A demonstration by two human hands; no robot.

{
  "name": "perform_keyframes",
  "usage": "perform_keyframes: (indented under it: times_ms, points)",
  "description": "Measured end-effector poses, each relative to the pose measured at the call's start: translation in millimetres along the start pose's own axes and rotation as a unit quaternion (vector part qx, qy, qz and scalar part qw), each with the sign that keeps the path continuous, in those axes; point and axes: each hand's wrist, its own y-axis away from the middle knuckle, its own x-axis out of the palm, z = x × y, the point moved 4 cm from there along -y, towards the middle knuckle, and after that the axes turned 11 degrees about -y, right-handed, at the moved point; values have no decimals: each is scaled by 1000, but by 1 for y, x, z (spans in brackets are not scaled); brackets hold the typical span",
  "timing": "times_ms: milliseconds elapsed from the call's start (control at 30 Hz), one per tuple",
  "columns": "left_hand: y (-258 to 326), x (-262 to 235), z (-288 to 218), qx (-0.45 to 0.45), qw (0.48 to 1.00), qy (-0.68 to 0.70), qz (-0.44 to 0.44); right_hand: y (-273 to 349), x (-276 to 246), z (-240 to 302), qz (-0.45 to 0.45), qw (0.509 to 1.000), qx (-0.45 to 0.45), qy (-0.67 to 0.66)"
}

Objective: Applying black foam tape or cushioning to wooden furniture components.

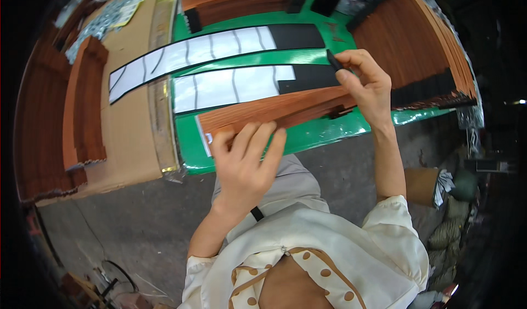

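Note:
My left hand (244, 163) reaches over the left end of a reddish-brown wood-grain board (285, 107), its bent fingers gripping the board along the near side. A pale edge shows at that end of the board. Above the board's right end, my right hand (365, 81) pinches a small black piece (334, 60) between thumb and fingertips. Just beyond the board lies a black sheet with white backing (219, 89), partly covered by the board. Farther back is a second black sheet with white backing (197, 51), crossed by dark wavy lines.
Green sheeting (192, 155) covers the table. Stacked wood-grain boards (411, 40) with black ends stand at right, more boards (241, 4) at the back. At left, cardboard (132, 128) carries wood-grain pieces (88, 106) and a heap of small grey parts (101, 26).

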Motion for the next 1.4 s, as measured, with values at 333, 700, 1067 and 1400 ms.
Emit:
perform_keyframes:
  times_ms: [333,700,1067,1400]
  points:
    - [-17,34,8,53,982,-67,167,39,-96,-42,-32,994,92,-50]
    - [-68,96,-68,-26,986,67,148,35,-97,-66,141,982,6,129]
    - [-75,134,-84,-99,985,82,111,33,-105,-80,173,978,-1,120]
    - [-75,135,-84,-103,984,84,116,30,-102,-84,193,974,-30,114]
